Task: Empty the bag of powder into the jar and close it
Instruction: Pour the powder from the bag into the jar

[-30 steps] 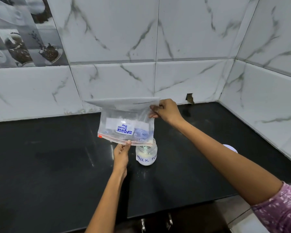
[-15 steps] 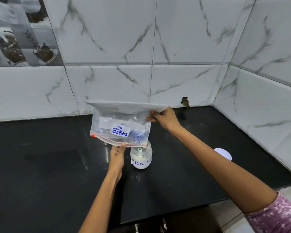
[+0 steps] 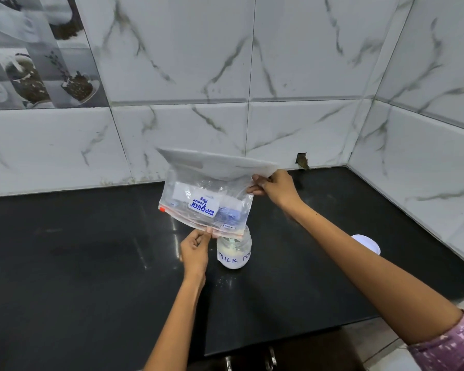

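Observation:
A clear zip freezer bag hangs upside down over a small glass jar, its zip mouth just above the jar's open top. The jar stands on the black counter, holds white powder and bears a handwritten label starting "MILK PO". My left hand pinches the bag's lower zip edge beside the jar. My right hand grips the bag's upper right corner and holds it up. The white jar lid lies on the counter to the right, partly behind my right forearm.
White marble-look tiled walls enclose the counter at the back and right, meeting in a corner. A small hole shows in the back tile near the counter. Cabinet handles sit below the counter's front edge.
The bag has tilted so its right end dips lower toward the jar mouth. Both hands keep their grips, and the camera view has shifted slightly.

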Available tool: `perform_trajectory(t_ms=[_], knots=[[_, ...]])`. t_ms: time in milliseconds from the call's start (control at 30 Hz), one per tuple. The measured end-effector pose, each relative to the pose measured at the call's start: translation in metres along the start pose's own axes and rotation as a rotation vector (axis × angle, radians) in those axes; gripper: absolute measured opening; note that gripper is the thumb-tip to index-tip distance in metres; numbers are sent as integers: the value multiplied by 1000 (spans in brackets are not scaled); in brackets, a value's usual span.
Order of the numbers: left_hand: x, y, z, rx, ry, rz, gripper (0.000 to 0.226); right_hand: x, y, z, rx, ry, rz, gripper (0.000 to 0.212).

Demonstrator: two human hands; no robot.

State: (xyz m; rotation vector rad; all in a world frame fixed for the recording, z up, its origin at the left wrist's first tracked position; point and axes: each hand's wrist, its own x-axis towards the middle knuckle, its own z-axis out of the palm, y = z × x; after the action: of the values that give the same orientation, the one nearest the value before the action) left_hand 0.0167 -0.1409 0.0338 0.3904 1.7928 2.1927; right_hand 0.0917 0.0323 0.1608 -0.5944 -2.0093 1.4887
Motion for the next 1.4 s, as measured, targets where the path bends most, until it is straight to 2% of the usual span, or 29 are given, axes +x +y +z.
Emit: perform_trajectory(t_ms=[100, 167, 267, 333, 467, 567, 767, 867, 967, 1100, 1233, 1333, 1400], knots=[[1, 3, 2, 18, -32, -35, 26, 3, -2, 0, -11, 39, -23, 14], [3, 2, 3, 163, -6, -62, 25, 1, -1, 3, -22, 68, -50, 14], [4, -5, 0, 288, 74, -66, 26, -5, 2, 8, -229, -20, -119, 11], [3, -7, -1, 316, 115, -55, 23, -4, 5, 4, -338, 1, -156, 8], [1, -9, 2, 305, 182, -47, 33, -4, 9, 2, -302, -40, -155, 10], [1, -11, 2, 271, 214, -10, 46, -6, 9, 1, -198, 8, -192, 9], [-2, -11, 3, 300, 147, 6, 34, -7, 15, -4, -112, -17, -191, 9], [-5, -9, 0, 293, 122, 49, 16, -6, 15, -9, -38, -11, -175, 10], [-6, -8, -2, 319, 114, 59, 14, -8, 15, -13, 42, -7, -168, 12], [-6, -7, -4, 218, 108, 14, 23, -15, 24, -7, 24, -56, -117, 15], [-8, -1, -6, 25, 5, 43, 11, -8, 23, -12, 143, 60, -81, 13], [-6, 9, -3, -25, 62, 15, 8, -2, 22, -13, 126, 109, -22, 7], [-1, 18, 1, -62, 99, 0, 6, 2, 21, -13, 62, 169, -19, 14]])
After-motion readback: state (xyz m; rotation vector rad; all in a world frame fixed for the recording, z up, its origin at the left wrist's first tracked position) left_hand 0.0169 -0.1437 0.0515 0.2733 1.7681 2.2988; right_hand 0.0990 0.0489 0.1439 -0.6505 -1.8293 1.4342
